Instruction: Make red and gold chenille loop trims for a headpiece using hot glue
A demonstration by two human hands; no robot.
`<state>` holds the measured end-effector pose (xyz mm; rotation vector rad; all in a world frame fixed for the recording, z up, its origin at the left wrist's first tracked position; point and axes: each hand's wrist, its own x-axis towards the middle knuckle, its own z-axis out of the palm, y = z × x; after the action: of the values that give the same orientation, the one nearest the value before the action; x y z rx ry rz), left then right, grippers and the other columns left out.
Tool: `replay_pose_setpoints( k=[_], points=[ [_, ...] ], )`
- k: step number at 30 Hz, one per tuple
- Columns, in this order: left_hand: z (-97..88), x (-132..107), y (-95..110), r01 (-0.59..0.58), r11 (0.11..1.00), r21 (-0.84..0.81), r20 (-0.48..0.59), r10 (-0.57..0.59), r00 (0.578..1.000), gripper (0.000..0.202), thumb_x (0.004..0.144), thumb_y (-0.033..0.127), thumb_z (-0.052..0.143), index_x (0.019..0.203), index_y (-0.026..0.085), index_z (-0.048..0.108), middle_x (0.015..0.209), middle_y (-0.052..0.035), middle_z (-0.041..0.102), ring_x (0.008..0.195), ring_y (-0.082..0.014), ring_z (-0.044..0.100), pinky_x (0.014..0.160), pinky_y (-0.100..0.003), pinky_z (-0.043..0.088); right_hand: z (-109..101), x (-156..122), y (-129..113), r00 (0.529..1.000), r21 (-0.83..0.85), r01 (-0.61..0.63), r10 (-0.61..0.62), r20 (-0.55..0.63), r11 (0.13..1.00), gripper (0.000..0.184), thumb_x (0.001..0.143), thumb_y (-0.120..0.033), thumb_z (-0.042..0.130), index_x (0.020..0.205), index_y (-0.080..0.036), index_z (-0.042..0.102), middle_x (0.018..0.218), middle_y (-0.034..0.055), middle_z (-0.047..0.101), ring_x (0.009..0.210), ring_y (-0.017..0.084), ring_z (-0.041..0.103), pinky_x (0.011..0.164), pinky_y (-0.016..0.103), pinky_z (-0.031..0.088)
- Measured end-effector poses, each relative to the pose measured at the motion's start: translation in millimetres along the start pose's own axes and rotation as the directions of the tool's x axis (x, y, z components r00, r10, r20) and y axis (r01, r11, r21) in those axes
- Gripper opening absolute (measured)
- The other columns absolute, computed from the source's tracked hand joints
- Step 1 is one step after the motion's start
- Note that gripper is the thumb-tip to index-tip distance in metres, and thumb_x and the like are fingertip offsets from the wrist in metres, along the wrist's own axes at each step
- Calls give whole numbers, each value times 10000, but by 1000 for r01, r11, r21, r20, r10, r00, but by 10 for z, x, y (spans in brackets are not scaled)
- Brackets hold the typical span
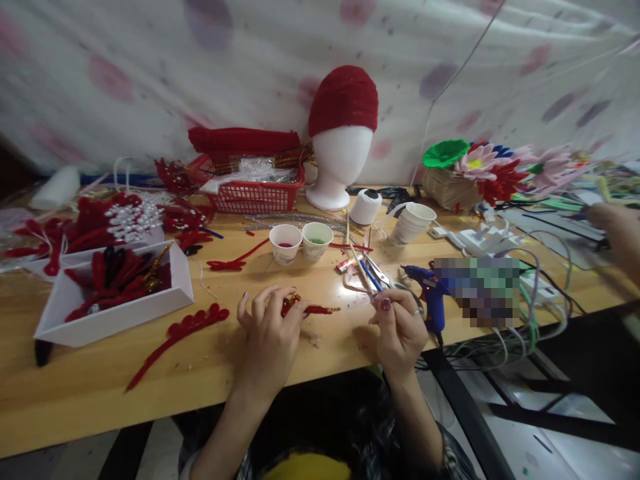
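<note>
My left hand (267, 330) is closed in a pinch on a small red and gold pipe-cleaner ornament (305, 307), held just above the wooden table (100, 373). My right hand (397, 330) is curled shut a little to the right, thumb against fingers; what it pinches is too small to make out. A ring shows on that hand. Scissors and sticks (367, 273) lie just beyond it, and a blue glue gun (430, 293) stands to its right.
A white tray (110, 320) of red trimmings sits at the left, a red felt piece (175, 337) beside it. Two paper cups (300, 243), a red basket (253, 190), a foam head with a red cap (343, 133), paper flowers (480, 167) and cables (525, 313) lie behind. Another person's hand (617, 230) shows at right.
</note>
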<state>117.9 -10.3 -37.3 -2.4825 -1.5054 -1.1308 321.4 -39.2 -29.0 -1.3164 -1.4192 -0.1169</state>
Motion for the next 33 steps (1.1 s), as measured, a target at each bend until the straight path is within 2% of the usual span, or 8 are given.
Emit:
replay_pose_setpoints(
  k=[3, 6, 12, 16, 21, 26, 29, 33],
  points=[
    [-13, 7, -3, -5, 1000, -19, -16, 4, 1000, 196, 911, 132, 634, 1000, 272, 738, 1136, -66, 721, 1163, -316, 546, 1069, -587, 266, -208, 46, 58, 989, -73, -64, 73, 128, 995, 301, 1017, -251, 422, 843, -230, 667, 822, 47, 707, 762, 199, 692, 678, 347, 553],
    [-14, 15, -5, 4, 999, -51, -60, -7, 998, 190, 907, 138, 645, 990, 274, 749, 1106, -60, 731, 1155, -311, 545, 1063, -567, 276, -390, 117, 179, 959, -196, -119, 164, 232, 973, 175, 959, -265, 544, 1072, -215, 668, 900, 63, 744, 761, 220, 707, 641, 339, 551],
    [-25, 27, -17, 34, 997, -66, -123, -42, 991, 171, 902, 150, 663, 964, 279, 756, 1078, -58, 733, 1133, -301, 549, 1056, -552, 283, -401, 143, 278, 928, -333, -67, 181, 325, 941, 145, 906, -274, 565, 918, -220, 698, 1058, 108, 715, 977, 288, 672, 866, 437, 498],
    [-22, 27, -27, 45, 996, -81, -116, -54, 992, 187, 880, 131, 682, 973, 277, 753, 1080, -54, 729, 1128, -301, 545, 1055, -549, 281, -354, 108, 239, 922, -350, -55, 182, 341, 935, 143, 911, -310, 573, 912, -232, 693, 1010, 88, 725, 938, 285, 675, 843, 421, 482],
    [-22, 27, -25, 41, 995, -94, -112, -51, 992, 181, 889, 136, 673, 976, 275, 749, 1075, -51, 728, 1122, -300, 544, 1046, -544, 292, -375, 107, 303, 936, -418, -74, 208, 285, 905, 209, 911, -199, 475, 927, -209, 683, 1004, 127, 719, 899, 293, 674, 801, 420, 489],
    [-24, 25, -28, 35, 995, -98, -120, -46, 992, 177, 900, 141, 659, 981, 271, 747, 1072, -57, 729, 1124, -302, 550, 1040, -547, 304, -332, 89, 242, 918, -402, -72, 218, 331, 913, 157, 894, -248, 549, 957, -214, 689, 928, 96, 753, 846, 277, 700, 739, 379, 525],
    [-21, 24, -34, 38, 995, -95, -124, -50, 991, 185, 889, 126, 665, 970, 271, 747, 1062, -56, 730, 1109, -301, 558, 1032, -543, 319, -297, 91, 125, 905, -341, -67, 201, 374, 938, 179, 919, -280, 540, 1014, -223, 680, 974, 71, 768, 887, 246, 722, 744, 335, 551],
    [-22, 22, -35, 33, 995, -97, -127, -45, 991, 177, 885, 125, 671, 964, 265, 746, 1052, -57, 731, 1095, -306, 567, 1018, -541, 335, -339, 110, 59, 922, -398, -97, 234, 309, 912, 206, 946, -247, 480, 1018, -208, 670, 1060, 100, 739, 968, 260, 697, 777, 347, 539]
  ],
)
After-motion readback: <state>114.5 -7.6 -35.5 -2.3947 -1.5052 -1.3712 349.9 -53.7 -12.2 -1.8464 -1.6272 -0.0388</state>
